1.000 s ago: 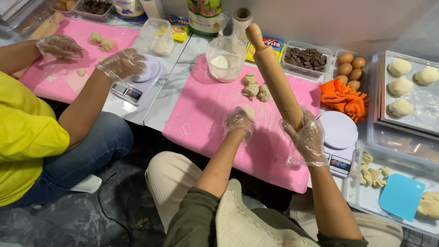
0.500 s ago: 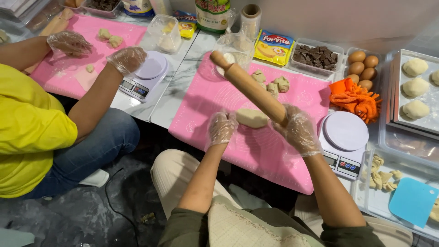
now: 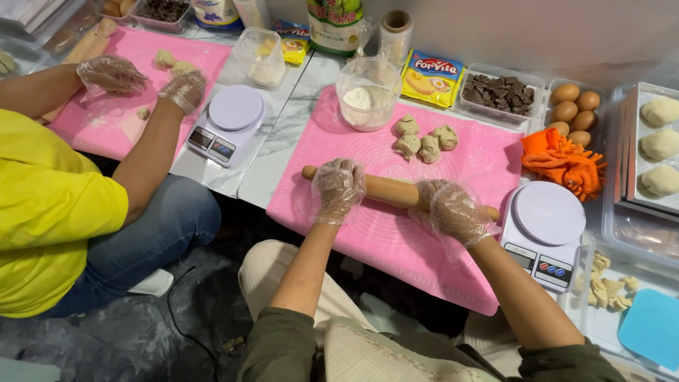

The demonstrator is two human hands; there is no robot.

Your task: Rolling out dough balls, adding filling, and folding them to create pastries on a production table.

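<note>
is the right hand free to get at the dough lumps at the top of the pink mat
Probably yes, once it lets go. The right hand is gripping the rolling pin, but the dough lumps lie just beyond on the pink mat, with only bare mat between.

Rolling pin (image 3: 389, 191) – smooth wood; pink mat (image 3: 396, 240) – matt silicone look; gloves – thin crinkled clear plastic.

Marble tabletop (image 3: 272, 152); pink mat (image 3: 424, 233); white scale (image 3: 544, 230).
</note>
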